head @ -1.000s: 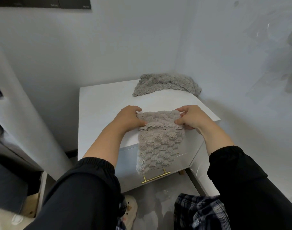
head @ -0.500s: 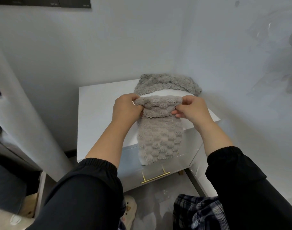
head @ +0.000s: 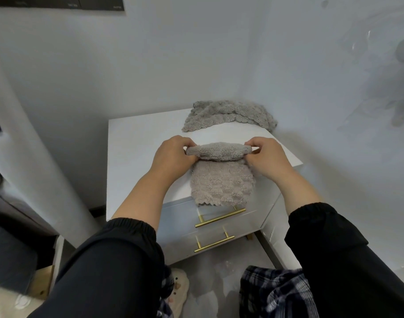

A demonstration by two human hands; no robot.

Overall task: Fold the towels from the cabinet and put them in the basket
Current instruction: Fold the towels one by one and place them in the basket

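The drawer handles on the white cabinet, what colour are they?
Gold. The head view shows both drawer handles clearly on the front of the cabinet.

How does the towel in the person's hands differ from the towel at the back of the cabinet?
The held towel is gripped by the left hand and right hand; the back towel lies untouched. The held towel is folded narrow, overhanging the cabinet front; the back towel sprawls wide by the wall. Both are grey and bumpy.

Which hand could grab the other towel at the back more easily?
Probably the right hand: the other towel lies at the cabinet's back right corner, nearer it. Though it and the left hand both pinch the folded towel.
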